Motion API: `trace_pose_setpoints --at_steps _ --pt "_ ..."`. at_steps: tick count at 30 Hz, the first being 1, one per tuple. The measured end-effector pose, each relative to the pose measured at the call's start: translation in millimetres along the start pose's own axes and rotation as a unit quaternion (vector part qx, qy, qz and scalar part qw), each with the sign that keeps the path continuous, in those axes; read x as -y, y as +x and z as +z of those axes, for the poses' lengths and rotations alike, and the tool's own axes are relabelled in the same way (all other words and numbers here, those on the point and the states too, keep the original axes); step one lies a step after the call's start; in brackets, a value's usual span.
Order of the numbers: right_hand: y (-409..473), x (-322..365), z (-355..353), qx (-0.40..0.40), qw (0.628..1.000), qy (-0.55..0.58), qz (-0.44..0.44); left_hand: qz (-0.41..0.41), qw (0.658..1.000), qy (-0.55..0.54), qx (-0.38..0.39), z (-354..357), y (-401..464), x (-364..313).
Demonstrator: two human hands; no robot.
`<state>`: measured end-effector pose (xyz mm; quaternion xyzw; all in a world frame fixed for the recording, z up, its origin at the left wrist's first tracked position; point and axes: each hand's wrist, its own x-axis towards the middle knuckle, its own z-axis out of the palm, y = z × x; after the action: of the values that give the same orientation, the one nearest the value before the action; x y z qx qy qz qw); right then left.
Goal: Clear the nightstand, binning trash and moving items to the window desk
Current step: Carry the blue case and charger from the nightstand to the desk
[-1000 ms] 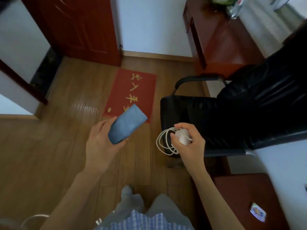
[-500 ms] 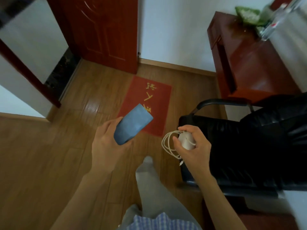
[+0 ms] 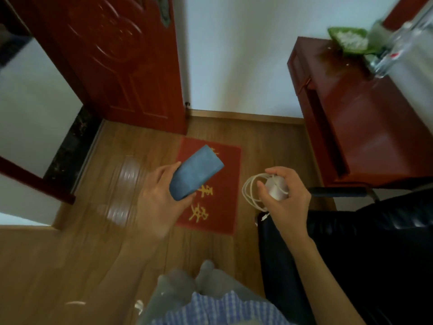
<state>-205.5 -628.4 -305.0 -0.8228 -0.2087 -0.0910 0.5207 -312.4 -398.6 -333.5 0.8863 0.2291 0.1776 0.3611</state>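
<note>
My left hand (image 3: 161, 198) grips a flat blue pouch-like case (image 3: 195, 172) by its lower end, held out over the wooden floor. My right hand (image 3: 284, 195) is closed around a white charger plug (image 3: 276, 187), and its coiled white cable (image 3: 249, 191) loops out to the left of the fingers. The red-brown desk (image 3: 365, 127) stands ahead on the right against the white wall. The nightstand is out of view.
A black leather office chair (image 3: 351, 242) fills the lower right, its armrest (image 3: 339, 191) near my right hand. On the desk lie a green-and-white packet (image 3: 349, 39) and a clear bottle (image 3: 396, 48). A red floor mat (image 3: 210, 186) and a red door (image 3: 112, 59) lie ahead.
I have walked forward along the chair: the desk and door have come closer and the nightstand corner has dropped out of view. Both hands keep their holds.
</note>
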Motion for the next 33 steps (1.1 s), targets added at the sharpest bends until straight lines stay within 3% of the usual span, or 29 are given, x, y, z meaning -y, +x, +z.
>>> trace_pose_setpoints --at_steps 4,13,17,20,26,33 --pt "51.6 -20.0 4.8 -0.021 0.999 -0.024 0.007 0.054 0.998 0.034 -0.003 9.4 60.0 -28.7" --pt "170.2 -80.1 29.2 -0.111 0.987 -0.079 0.084 0.119 0.985 0.009 0.125 84.0 248.7 -30.7" --pt "228.6 -91.1 37.9 -0.169 0.971 -0.137 0.101 0.187 0.971 0.009 0.148 113.6 337.6 -42.8" --pt "259.5 -96.9 41.6 -0.225 0.954 -0.151 0.129 0.217 0.952 0.034 0.211 142.2 397.4 -51.7" --pt "297.8 -118.2 35.6 -0.294 0.92 -0.186 0.182 0.281 0.93 0.012 0.236 192.0 466.8 -89.5" --pt "355.6 -177.2 3.6 -0.32 0.897 -0.203 0.228 0.328 0.908 0.007 0.261 272.3 538.4 -140.9"
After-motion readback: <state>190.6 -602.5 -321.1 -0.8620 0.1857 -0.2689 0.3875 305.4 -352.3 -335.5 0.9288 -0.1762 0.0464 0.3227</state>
